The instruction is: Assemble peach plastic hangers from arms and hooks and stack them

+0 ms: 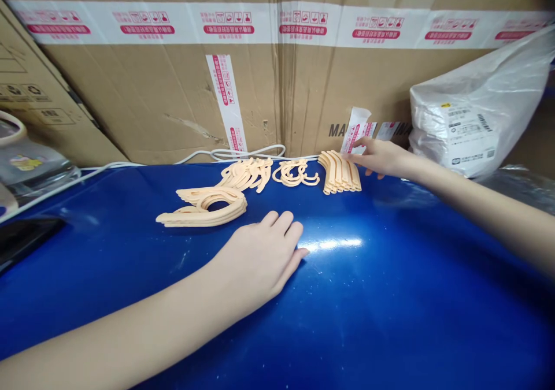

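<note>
My left hand (271,251) rests palm down over the blue table, thumb apart from its loosely bent fingers, and nothing shows in it. Just beyond it lies a stack of beige curved plastic pieces, like folding hanger arms (217,214). My right hand (379,156) reaches to the back, its fingers apart and at the upper right end of a row of beige curved bars (340,173). Whether it pinches one bar is hard to see. Between these groups are beige hook pieces (297,173) and a pile of narrow curved pieces (247,173).
Cardboard boxes (173,89) with printed tape wall off the back. A white cable (260,150) runs along their foot. On the right stands a white plastic bag (468,112) with a label. A clear container (34,159) and a black flat object (26,240) lie at left.
</note>
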Demonstrator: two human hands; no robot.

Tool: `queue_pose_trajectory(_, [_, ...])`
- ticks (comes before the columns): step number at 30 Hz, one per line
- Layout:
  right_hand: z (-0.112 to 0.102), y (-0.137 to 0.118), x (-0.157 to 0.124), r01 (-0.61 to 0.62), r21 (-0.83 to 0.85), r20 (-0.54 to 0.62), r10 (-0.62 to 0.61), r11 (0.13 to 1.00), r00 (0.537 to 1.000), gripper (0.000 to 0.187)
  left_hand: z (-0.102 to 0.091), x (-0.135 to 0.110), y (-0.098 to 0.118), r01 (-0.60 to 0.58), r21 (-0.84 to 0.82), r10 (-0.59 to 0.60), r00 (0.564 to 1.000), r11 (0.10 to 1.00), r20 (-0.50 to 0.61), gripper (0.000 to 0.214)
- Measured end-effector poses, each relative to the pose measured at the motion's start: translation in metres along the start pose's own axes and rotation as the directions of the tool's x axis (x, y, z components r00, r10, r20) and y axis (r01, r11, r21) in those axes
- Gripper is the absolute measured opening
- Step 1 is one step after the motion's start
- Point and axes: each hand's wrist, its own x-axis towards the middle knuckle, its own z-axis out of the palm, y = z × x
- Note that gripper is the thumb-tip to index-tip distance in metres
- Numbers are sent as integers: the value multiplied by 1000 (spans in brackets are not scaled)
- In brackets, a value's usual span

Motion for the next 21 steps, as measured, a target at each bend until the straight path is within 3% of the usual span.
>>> queue_pose_trajectory(4, [12,-7,12,-70,85,5,70,994,998,78,12,3,-1,-15,77,21,997,997,-73,24])
queue_pose_trajectory(10, [19,-3,16,-55,86,-3,55,995,998,73,27,2,-1,-20,116,37,988,993,-147,23])
queue_pose_trajectory(21, [14,-9,15,-59,-225,-74,43,973,996,52,31,5,-5,-25,122,49,979,992,-199,20])
